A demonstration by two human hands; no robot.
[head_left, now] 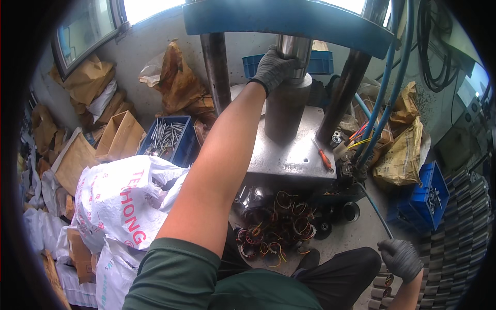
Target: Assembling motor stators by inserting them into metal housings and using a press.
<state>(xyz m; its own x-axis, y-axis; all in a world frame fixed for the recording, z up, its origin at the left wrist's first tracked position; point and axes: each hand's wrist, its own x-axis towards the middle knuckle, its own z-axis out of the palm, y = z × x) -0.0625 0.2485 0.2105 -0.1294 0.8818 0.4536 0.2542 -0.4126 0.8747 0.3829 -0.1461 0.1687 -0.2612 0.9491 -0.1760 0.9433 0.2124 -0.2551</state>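
Observation:
My left hand, in a dark grey glove, is closed over the top of a grey metal cylinder, right where the shiny press ram meets it. The cylinder stands upright on the steel press table. Low on the right, my gloved right hand grips the end of a thin metal lever that slants up toward the press base. A red-handled screwdriver lies on the table to the right of the cylinder.
A pile of wound motor coils lies on the floor below the table. A blue crate of metal rods, white sacks and brown paper bags crowd the left. Another blue crate and stacked dark metal rings fill the right.

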